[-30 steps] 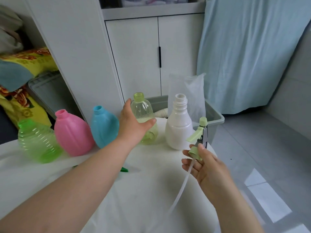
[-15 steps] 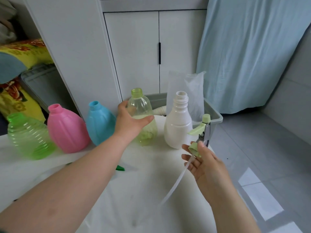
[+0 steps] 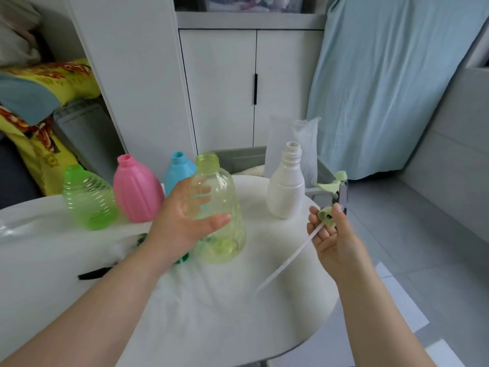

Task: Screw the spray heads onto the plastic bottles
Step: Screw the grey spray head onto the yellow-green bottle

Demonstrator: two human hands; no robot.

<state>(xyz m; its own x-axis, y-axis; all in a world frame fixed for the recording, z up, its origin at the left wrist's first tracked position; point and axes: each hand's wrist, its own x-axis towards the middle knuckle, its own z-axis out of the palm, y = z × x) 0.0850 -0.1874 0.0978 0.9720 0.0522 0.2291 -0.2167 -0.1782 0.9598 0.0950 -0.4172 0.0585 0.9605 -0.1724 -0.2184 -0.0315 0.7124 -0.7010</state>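
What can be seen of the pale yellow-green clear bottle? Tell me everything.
The pale yellow-green bottle is see-through plastic with a rounded body, a ribbed threaded neck and an open mouth with no spray head on it. It is upright, near the middle of the white table, in front of the blue bottle. The left hand wraps its side.

blue bottle (image 3: 176,169) half hidden, dark object (image 3: 94,274) blurred, forearms cut off
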